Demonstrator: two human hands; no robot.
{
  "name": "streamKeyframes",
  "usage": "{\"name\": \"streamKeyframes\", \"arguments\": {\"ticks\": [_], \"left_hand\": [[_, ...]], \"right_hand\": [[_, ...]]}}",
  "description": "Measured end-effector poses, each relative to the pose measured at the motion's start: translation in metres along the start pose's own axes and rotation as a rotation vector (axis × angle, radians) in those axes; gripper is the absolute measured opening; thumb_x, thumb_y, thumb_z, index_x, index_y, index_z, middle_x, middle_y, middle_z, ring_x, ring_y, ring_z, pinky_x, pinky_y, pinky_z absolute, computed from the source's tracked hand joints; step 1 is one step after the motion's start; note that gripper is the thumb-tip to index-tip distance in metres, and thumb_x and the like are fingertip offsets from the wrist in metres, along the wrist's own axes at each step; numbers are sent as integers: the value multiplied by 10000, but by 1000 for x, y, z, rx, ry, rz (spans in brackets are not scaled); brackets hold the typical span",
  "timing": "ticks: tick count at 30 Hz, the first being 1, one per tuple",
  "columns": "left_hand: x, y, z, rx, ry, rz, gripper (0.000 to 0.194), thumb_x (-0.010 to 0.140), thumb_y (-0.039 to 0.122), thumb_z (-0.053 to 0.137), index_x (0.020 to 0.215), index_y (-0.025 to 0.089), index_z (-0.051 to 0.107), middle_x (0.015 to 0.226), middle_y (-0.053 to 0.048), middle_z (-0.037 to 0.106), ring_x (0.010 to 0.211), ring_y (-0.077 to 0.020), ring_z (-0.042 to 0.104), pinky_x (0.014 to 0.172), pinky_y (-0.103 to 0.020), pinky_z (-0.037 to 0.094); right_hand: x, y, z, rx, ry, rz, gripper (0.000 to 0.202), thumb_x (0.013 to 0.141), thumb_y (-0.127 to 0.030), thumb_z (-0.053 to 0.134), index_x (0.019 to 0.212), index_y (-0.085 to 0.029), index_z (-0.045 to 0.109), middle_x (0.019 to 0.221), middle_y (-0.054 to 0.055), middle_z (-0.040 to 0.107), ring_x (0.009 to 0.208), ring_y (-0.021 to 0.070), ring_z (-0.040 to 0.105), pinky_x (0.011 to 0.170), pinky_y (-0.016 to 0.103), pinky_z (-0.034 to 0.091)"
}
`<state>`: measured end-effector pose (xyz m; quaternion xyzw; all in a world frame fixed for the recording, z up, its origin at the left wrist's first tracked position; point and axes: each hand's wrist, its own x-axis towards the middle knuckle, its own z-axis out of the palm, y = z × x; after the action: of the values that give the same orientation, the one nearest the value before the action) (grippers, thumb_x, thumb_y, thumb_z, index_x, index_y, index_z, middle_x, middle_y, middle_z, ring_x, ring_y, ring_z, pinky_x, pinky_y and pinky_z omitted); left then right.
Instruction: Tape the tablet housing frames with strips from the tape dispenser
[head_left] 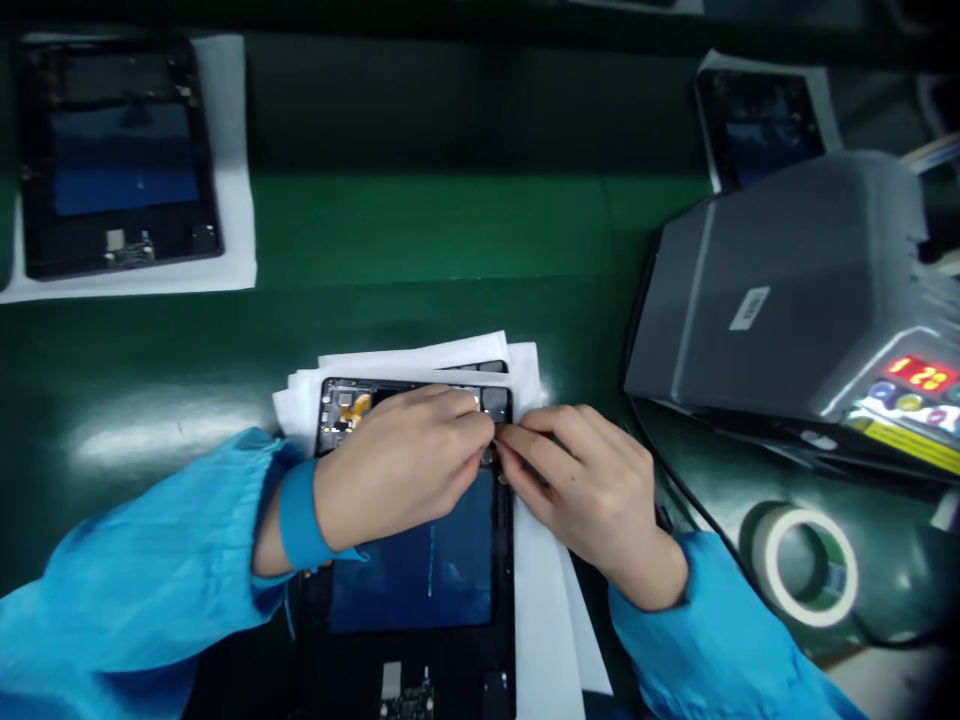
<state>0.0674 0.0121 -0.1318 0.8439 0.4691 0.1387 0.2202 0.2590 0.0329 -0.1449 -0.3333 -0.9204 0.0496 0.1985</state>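
Two bare hands meet over an opened tablet (416, 600), which lies on paper sheets (544, 620) midway along the near side of the bench (420, 315); its nearest end, below a small circuit board (406, 703), runs out of view. The left hand (405, 450) crosses the tablet's upper half with its fingers curled in, while the right hand (589, 485) comes in over the long right edge, thumb and forefinger drawn close together. The tips meet near the tablet's upper right corner; they hide the spot, so I cannot tell whether either hand grips a small part.

Such fine work probably goes best with the right wrist steadied on the paper and pressure kept light. The loose end of the blue wristband (300, 515) hangs over the tablet, and is best kept off the exposed parts. Because the sheets overlap unevenly, a sideways push could slide the stack.

Toward the bench's right side, a tape roll (769, 560), a cable (694, 497) and a grey machine (765, 300) limit the right elbow; leftward and beyond the stack there is more room. Farther off, another tablet (124, 165) lies at the far left, and one more (765, 125) behind the machine.
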Motion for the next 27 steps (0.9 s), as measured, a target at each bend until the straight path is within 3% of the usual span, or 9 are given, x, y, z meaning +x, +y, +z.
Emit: {"name": "streamKeyframes", "arguments": {"ticks": [8,13,15,17,20,23,24,27], "left_hand": [[-7,-1,5,4,45,11,125,850,182,506,765,150,593,778,-37,597,752,-179,583,743,-313,487],[-7,-3,4,3,42,25,116,847,170,505,773,159,594,790,-31,600,764,-178,581,730,-306,478],[-5,-3,1,6,18,7,118,848,162,497,782,170,595,795,-26,602,765,-175,579,715,-301,470],[-1,-4,-4,10,-3,-12,128,848,162,486,788,182,597,791,-21,604,758,-174,580,690,-296,462],[8,-8,-9,12,11,26,160,875,233,459,802,207,599,811,-14,616,754,-173,594,670,-290,457],[15,-13,-11,37,51,70,198,891,352,454,820,236,598,842,4,632,724,-164,610,654,-285,458],[16,-15,-10,49,51,74,196,888,381,465,828,250,598,860,16,638,721,-160,616,659,-282,462],[14,-24,-7,82,77,93,152,883,398,493,863,288,595,900,52,647,740,-147,631,666,-267,476]], "right_hand": [[-1,-14,-6,-144,-92,-102,139,891,-169,545,834,-136,668,686,31,573,623,152,443,560,300,325],[-5,-28,-4,-254,-161,-99,233,888,-177,510,1048,-81,649,683,34,570,644,171,471,566,318,345],[-11,-31,-10,-217,-189,-57,286,874,-208,520,1115,-96,626,732,43,593,697,184,507,612,323,393],[-26,-27,-22,-95,-132,-35,290,867,-250,529,1124,-145,615,823,43,624,765,185,540,738,349,451],[-69,-3,-51,-69,209,84,258,838,-219,577,1094,-194,601,881,31,633,802,164,568,862,373,476],[-120,41,-79,-473,553,339,391,773,-142,661,1148,-209,575,880,56,624,825,187,585,759,337,504],[-134,60,-85,-596,585,373,426,764,-145,676,1170,-207,564,904,72,629,843,202,592,744,338,505],[-157,113,-94,-723,519,372,392,793,-188,660,1169,-185,549,967,100,647,887,216,610,755,340,512]]}}
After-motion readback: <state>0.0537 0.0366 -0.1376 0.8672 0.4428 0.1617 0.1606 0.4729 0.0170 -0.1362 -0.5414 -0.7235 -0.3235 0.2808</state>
